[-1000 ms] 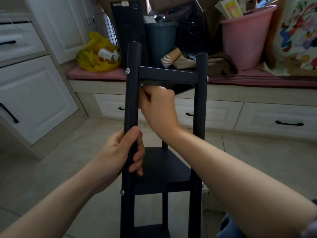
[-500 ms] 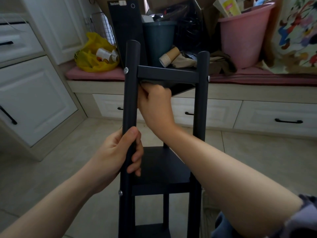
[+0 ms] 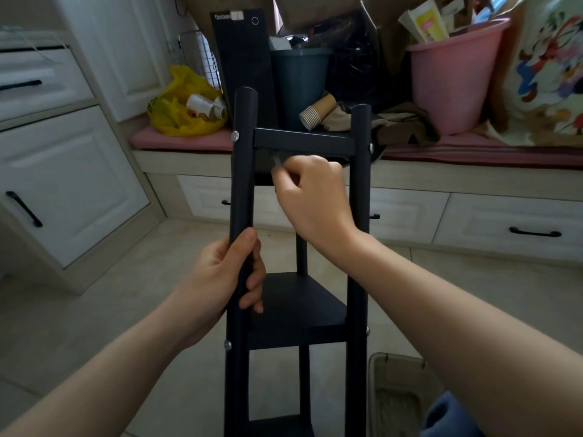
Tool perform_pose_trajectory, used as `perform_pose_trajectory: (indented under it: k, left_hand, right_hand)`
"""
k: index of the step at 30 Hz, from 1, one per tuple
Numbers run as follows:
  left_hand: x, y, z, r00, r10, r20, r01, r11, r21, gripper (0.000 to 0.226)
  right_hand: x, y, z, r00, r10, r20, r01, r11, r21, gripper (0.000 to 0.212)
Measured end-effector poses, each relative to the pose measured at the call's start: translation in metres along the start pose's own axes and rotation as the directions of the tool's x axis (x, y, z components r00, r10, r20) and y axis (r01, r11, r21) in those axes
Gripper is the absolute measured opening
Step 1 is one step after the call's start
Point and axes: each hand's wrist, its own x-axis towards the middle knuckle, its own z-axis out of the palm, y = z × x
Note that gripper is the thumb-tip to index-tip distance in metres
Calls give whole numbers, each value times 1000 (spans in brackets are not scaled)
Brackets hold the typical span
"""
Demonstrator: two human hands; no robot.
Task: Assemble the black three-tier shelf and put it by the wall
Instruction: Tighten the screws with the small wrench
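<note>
The left hand (image 3: 227, 275), lower centre-left, grips the left post (image 3: 243, 184) of the black shelf (image 3: 303, 141), upright at frame centre. The right hand (image 3: 312, 197) pinches a small grey tool (image 3: 277, 160) under the top tier. Risk: the tool slips off its fastener, or the frame twists if the post grip relaxes.

- We see a pink bucket (image 3: 454, 83) on the cushioned bench (image 3: 176, 141).
- We see a yellow bag (image 3: 176, 116) at its left end.
- Paper cups (image 3: 317, 112) lie beside a dark bin (image 3: 298, 80).
</note>
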Motion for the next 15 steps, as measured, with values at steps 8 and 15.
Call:
perform_pose_trajectory:
  k: [8, 15]
  left_hand:
    - [5, 2, -6, 997, 4, -77, -2, 1000, 25, 45]
    - [8, 1, -10, 994, 38, -99, -31, 997, 71, 48]
  right_hand:
    - [-13, 7, -28, 997, -60, 53, 69, 980, -184, 32]
    - [-9, 23, -56, 995, 96, -42, -101, 987, -127, 33]
